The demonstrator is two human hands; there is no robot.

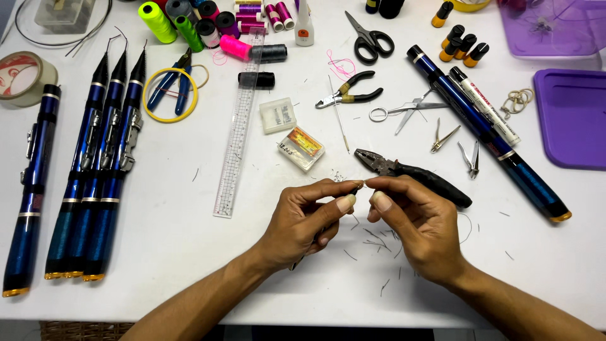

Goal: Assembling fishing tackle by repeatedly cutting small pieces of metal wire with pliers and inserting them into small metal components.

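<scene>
Small piece: a very small thing (360, 184), pinched between the fingertips of both hands; it is too small to tell what it is, maybe a fine metal part or a tip.
Place: just in front of the black pliers (410, 174), near their jaws, above the white table (189, 240).
Left hand (309, 218): fingers closed, thumb and index finger pinching the piece; a thin dark stick seems to go under the palm, but I cannot tell for sure.
Right hand (413, 224): fingers closed too, thumb and index finger meeting the left ones at the piece.
Handling: I judge it very light, stiff and easy to drop or bend; best held with only the fingertips, close to its end.
Around the pliers: short cut bits of wire (379, 243) lie just in front of them; a clear ruler (237, 126) is well to the left; a small clear box (301, 148) lies near, to the left and behind.
Far left of the pliers: blue telescopic rods (95, 170) lying side by side.
</scene>
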